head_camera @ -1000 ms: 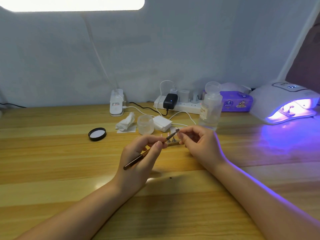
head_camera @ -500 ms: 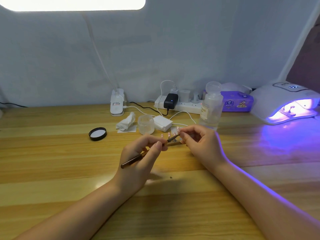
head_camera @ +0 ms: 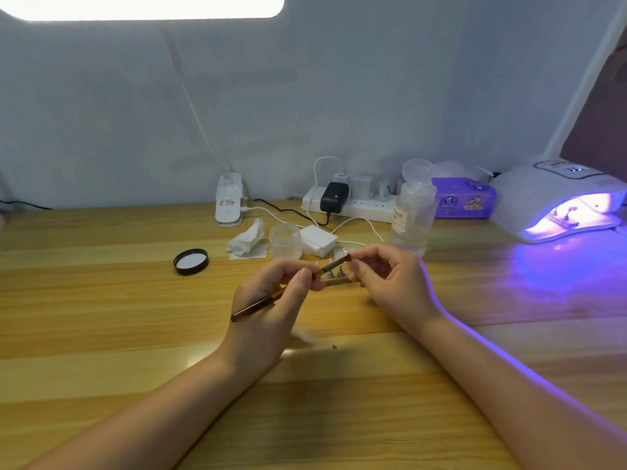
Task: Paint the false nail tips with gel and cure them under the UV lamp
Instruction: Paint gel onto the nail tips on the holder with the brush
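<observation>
Left hand (head_camera: 268,300) at the middle of the wooden desk (head_camera: 101,300), thumb and fingers pinching a brown gel brush (head_camera: 291,290) near its ferrule; handle end pointing toward 8 o'clock, bristle end toward 2 o'clock. Right hand (head_camera: 390,283) just at 3 o'clock of the left, fingers curled, fingertips (head_camera: 354,264) meeting the brush tip; whether pinching the small wooden nail-tip stand (head_camera: 339,281) underneath, cannot tell. On that stand, a few false nail tips (head_camera: 334,273) on short pegs, directly below the brush head, too small for colour or coating to be read.

At 12 o'clock of the hands, a frosted open jar (head_camera: 285,240), a stack of white cotton pads (head_camera: 319,239) touching it on the right, a crumpled tissue (head_camera: 246,239) on its left. Black jar lid (head_camera: 190,261) lying flat at 10 o'clock. Clear pump bottle (head_camera: 414,212) upright at 1 o'clock. Farther back along the wall, a white power strip (head_camera: 359,208) with a black adapter (head_camera: 335,197) plugged in, a lamp clamp base (head_camera: 229,205), a purple wipes pack (head_camera: 464,201). UV lamp (head_camera: 556,198) at 2 o'clock, well apart, glowing violet, with something small inside it.
</observation>
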